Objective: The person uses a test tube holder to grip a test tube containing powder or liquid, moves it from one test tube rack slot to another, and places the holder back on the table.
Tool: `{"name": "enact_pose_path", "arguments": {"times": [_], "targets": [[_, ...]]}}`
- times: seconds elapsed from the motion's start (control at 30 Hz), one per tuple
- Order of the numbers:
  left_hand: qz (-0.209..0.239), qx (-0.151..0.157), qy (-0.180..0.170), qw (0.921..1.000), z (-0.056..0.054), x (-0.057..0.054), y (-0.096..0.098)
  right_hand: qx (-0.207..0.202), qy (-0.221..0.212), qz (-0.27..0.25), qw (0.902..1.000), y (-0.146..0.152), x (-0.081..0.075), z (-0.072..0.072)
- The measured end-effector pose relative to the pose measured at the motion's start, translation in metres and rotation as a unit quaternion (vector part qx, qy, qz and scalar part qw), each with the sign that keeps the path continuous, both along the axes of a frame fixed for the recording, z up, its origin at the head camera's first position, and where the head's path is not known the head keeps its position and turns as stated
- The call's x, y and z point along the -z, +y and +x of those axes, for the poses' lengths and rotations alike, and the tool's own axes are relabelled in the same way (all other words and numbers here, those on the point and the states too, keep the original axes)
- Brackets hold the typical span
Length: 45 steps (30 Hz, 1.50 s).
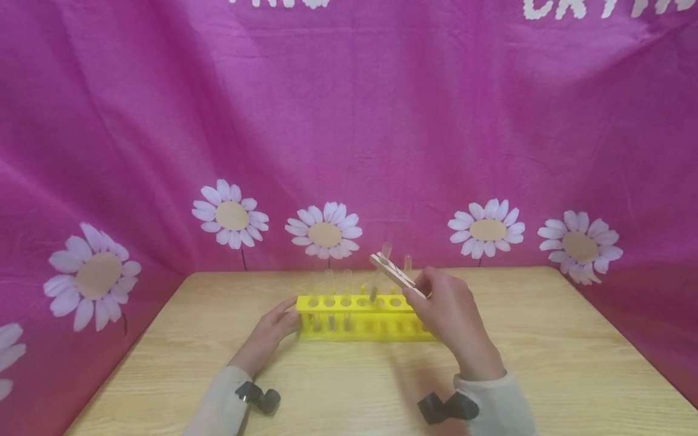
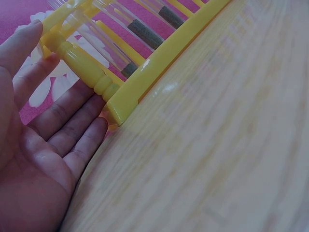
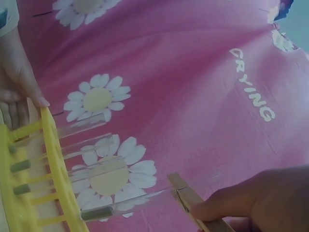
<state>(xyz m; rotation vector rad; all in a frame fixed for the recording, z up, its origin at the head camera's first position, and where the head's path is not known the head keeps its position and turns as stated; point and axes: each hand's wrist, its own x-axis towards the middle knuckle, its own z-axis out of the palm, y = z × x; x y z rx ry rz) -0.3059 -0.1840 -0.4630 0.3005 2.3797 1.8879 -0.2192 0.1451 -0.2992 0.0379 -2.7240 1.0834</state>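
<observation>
A yellow test tube rack (image 1: 357,333) stands on the table, with three clear tubes (image 1: 347,284) in its left holes, dark grey matter at their bottoms. My left hand (image 1: 271,333) holds the rack's left end; in the left wrist view the thumb lies at the top plate and the fingers touch the end post (image 2: 82,63). Above the rack's right part, my right hand (image 1: 449,303) pinches a wooden test tube clamp (image 1: 397,274). Its jaws grip a tilted test tube (image 3: 140,199) near the upper end. That tube's dark-filled bottom is close over the top plate (image 3: 60,169).
Another clear tube (image 1: 408,263) rises behind the clamp near the rack's right end, partly hidden by my right hand. The wooden table (image 1: 349,387) reaches back to a pink curtain (image 1: 382,121) printed with white daisies. Dark wrist mounts (image 1: 447,407) sit on both sleeves.
</observation>
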Motion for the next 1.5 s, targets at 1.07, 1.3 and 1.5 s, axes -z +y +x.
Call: {"name": "enact_pose_path", "arguments": {"times": [1.07, 1.3, 1.5], "targets": [[-0.002, 0.000, 0.009, 1.0000, 0.003, -0.001, 0.000, -0.005, -0.048, 0.028, 0.9984, 0.003, 0.009, -0.008], [0.001, -0.001, 0.003, 1.0000, 0.003, -0.002, 0.000, -0.011, -0.043, 0.063, 0.9970, 0.000, 0.014, -0.011], [-0.011, -0.001, 0.005, 0.9999, 0.002, -0.001, -0.001, -0.016, -0.043, 0.080, 0.9957, -0.001, 0.017, -0.012]]}}
